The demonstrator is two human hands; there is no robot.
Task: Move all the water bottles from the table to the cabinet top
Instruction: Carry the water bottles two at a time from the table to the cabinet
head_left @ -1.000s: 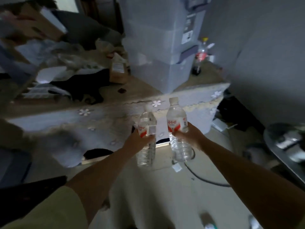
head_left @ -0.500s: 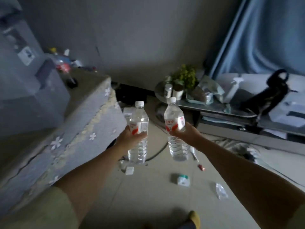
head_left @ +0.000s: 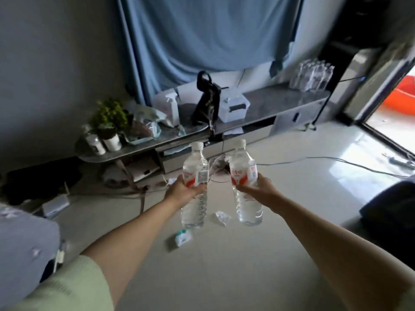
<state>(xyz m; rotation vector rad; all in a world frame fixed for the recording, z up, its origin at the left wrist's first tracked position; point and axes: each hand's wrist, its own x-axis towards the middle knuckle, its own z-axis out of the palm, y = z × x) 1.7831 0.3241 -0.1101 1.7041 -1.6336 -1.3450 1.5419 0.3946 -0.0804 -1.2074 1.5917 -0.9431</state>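
Note:
My left hand grips a clear water bottle with a red-and-white label and white cap, held upright over the floor. My right hand grips a second, matching water bottle, also upright, just to the right of the first. Ahead stands the long low cabinet with a grey top. At its far right end a cluster of several water bottles stands on the top. The cloth-covered table's corner shows at the lower left.
On the cabinet top sit a black bag, a white lidded box, a spray bottle and a potted plant. Litter and cables lie on the tiled floor. A dark seat stands at right.
My view has swung right, away from the table and toward the cabinet under the blue curtain. Both hands still carry their bottles, upright, in front of me.

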